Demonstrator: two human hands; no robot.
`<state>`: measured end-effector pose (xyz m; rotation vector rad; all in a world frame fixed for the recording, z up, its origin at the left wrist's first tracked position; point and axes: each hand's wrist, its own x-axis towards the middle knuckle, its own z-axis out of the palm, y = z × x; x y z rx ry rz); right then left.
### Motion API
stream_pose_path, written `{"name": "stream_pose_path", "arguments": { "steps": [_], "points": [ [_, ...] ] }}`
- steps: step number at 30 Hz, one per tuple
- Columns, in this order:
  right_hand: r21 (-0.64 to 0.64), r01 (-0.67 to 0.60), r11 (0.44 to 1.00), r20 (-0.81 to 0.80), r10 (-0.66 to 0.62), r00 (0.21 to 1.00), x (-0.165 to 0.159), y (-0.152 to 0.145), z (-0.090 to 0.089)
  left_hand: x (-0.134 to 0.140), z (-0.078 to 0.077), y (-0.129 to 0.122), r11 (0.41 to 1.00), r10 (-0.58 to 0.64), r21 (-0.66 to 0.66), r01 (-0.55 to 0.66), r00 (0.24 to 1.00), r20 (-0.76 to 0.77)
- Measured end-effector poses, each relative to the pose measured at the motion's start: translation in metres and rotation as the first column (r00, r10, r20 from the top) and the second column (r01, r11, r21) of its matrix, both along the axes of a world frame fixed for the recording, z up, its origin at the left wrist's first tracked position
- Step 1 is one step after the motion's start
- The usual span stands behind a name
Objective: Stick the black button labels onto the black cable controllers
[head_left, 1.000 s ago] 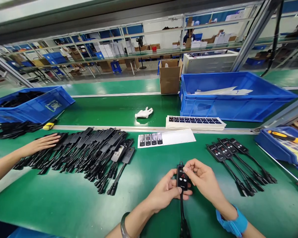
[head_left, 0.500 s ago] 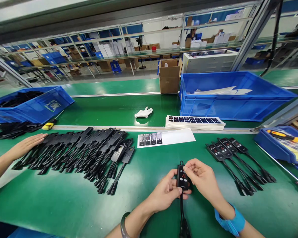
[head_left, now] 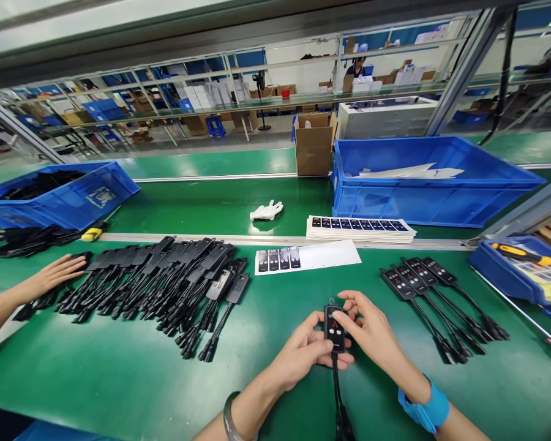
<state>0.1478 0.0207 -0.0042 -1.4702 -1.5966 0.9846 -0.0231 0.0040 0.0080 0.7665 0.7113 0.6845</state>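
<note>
My left hand (head_left: 305,348) is closed round a small black controller (head_left: 334,334) with a labelled front, two pale buttons and a hanging loop at its top. Its black cable (head_left: 337,392) hangs toward me. With its thumb on the controller's upper face, my right hand (head_left: 365,324) grips the right edge, fingers curled beside it. Beyond lies a label sheet (head_left: 328,254) with several dark labels at its left end. To the right, several labelled controllers (head_left: 413,278) lie in a row. A large pile of black controllers (head_left: 165,275) covers the left side.
Another person's hand (head_left: 59,272) rests at the pile's left end. Blue bins (head_left: 436,199) stand at the back right and far left. A stack of label sheets (head_left: 360,229), a white glove (head_left: 266,211), a cardboard box (head_left: 314,147) and a yellow-handled cutter (head_left: 523,252) are also about.
My right thumb has moved left and slightly down across the controller's face. At far left, the other person's hand has shifted slightly with a controller, away from the pile.
</note>
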Motion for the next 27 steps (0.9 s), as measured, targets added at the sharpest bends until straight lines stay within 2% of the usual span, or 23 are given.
{"name": "stream_pose_path", "arguments": {
  "steps": [3,8,10,16,19,22,27],
  "points": [
    [-0.044,-0.113,0.993,-0.049,0.11,0.993,-0.004,-0.003,-0.002,0.0,-0.001,0.002,0.998,0.043,-0.04,-0.042,0.999,0.029],
    [-0.147,-0.247,0.958,-0.145,0.226,0.963,-0.008,-0.011,0.0,0.001,-0.004,0.003,0.995,0.1,-0.023,-0.099,0.993,0.061],
    [-0.138,-0.295,0.945,-0.185,0.268,0.946,-0.008,-0.013,0.0,0.002,-0.005,0.002,0.993,0.117,-0.015,-0.117,0.992,0.049],
    [0.046,-0.229,0.972,-0.027,0.231,0.973,-0.01,-0.012,-0.004,0.005,-0.009,0.001,0.979,0.15,0.162,-0.124,0.976,-0.156],
    [0.103,-0.214,0.971,0.053,0.209,0.976,-0.014,-0.012,-0.006,0.006,-0.012,0.0,0.971,0.158,0.209,-0.117,0.969,-0.189],
    [0.111,-0.188,0.976,0.071,0.181,0.981,-0.019,-0.013,-0.009,0.008,-0.013,0.002,0.976,0.175,0.157,-0.151,0.973,-0.15],
    [0.125,-0.123,0.984,0.049,0.118,0.992,-0.019,-0.014,-0.01,0.008,-0.008,0.007,0.978,0.207,0.025,-0.206,0.978,-0.004]
  ]
}}
